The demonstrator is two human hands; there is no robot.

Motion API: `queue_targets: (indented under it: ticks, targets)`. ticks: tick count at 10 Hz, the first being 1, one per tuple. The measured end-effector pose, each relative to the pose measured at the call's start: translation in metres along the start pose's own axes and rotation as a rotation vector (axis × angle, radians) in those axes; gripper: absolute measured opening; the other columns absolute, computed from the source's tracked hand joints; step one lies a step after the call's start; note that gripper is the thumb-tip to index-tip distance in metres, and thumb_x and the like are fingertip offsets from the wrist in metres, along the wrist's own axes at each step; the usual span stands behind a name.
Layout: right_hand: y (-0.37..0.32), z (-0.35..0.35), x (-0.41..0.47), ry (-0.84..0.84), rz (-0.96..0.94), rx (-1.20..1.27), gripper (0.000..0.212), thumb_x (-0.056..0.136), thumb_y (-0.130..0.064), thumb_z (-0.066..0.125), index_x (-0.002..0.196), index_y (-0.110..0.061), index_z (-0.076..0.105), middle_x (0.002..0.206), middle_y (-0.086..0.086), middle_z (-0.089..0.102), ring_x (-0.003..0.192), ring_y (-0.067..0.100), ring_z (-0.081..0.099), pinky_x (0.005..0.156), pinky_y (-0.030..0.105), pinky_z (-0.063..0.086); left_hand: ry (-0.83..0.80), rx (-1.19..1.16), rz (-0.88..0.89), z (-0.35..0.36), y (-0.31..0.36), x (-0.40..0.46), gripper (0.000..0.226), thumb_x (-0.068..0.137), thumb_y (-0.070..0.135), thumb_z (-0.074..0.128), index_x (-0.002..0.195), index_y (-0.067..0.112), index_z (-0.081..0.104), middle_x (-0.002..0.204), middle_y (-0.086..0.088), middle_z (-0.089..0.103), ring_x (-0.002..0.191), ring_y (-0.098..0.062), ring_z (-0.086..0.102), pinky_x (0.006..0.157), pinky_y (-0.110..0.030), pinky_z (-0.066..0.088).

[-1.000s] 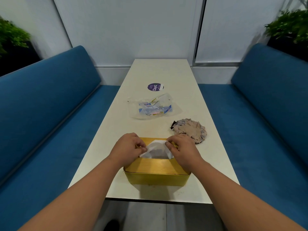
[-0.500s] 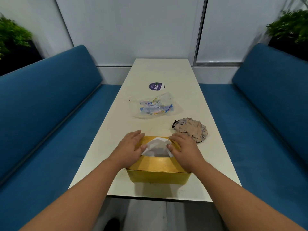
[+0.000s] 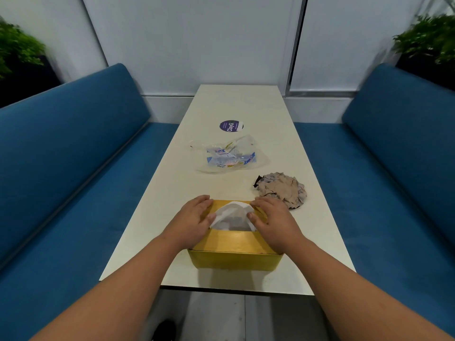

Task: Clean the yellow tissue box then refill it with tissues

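Observation:
The yellow tissue box (image 3: 234,259) stands near the front edge of the white table (image 3: 172,193), with its wooden lid on top. A white tissue (image 3: 231,214) sticks up through the lid's opening. My left hand (image 3: 192,217) lies flat on the left side of the lid, fingers straight, thumb touching the tissue. My right hand (image 3: 270,217) lies flat on the right side in the same way, thumb at the tissue's edge.
A crumpled brownish cloth (image 3: 283,189) lies just beyond the box to the right. An empty clear plastic tissue wrapper (image 3: 229,156) lies further back, and a round purple sticker (image 3: 230,125) behind it. Blue benches (image 3: 73,180) flank the table on both sides.
Both hands went from curled, pinching the tissue at the opening, to lying flat on the lid on either side of it. The tissue stands a little fuller.

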State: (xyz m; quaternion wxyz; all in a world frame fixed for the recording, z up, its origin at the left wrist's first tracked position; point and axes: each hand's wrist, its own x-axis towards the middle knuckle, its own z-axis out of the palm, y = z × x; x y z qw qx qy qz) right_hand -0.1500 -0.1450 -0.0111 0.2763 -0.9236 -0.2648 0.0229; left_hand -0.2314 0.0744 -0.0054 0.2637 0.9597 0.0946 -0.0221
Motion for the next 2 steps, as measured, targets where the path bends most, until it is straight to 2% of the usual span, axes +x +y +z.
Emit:
queue_targets:
  ticks: [1,2]
  targets:
    - [-0.001,-0.003,0.001,-0.018,-0.003,-0.011,0.048,0.096,-0.051,0.049,0.137,-0.028,0.054,0.144,-0.006,0.047,0.134,0.015,0.036,0.110,0.035,0.027,-0.045,0.023,0.000,-0.009,-0.002,0.006,0.051,0.103,0.040,0.040,0.150,0.021,0.038,0.158,0.007,0.030,0.144,-0.015,0.028,0.117,-0.031,0.022]
    - [-0.007,-0.018,0.010,0.006,-0.003,0.002,0.050,0.093,-0.056,0.050,0.135,-0.028,0.055,0.141,-0.005,0.051,0.131,0.018,0.041,0.110,0.041,0.033,0.011,0.034,0.041,-0.026,0.009,0.013,0.048,0.103,0.039,0.040,0.147,0.020,0.044,0.156,0.004,0.036,0.143,-0.015,0.029,0.117,-0.031,0.021]
